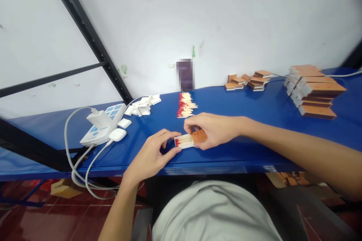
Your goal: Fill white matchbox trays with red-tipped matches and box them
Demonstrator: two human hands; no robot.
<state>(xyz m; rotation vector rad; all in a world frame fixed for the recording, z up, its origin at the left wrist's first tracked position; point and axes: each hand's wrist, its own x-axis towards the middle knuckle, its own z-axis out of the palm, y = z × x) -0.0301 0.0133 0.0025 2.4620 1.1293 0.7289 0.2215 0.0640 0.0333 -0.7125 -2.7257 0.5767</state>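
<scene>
A small matchbox (190, 140) lies half open on the blue table (254, 147), its white tray full of red-tipped matches sticking out of the orange sleeve. My right hand (215, 130) is closed around the sleeve end. My left hand (152, 154) pinches the tray end with thumb and forefinger. Just behind the hands lies a loose pile of matches (185, 105).
Empty white trays (143, 106) sit at the back left beside a white power strip (103, 124) with chargers and cables. Orange matchboxes (249, 81) lie at the back, and a taller stack (313, 90) at the right. A black frame bar crosses the left.
</scene>
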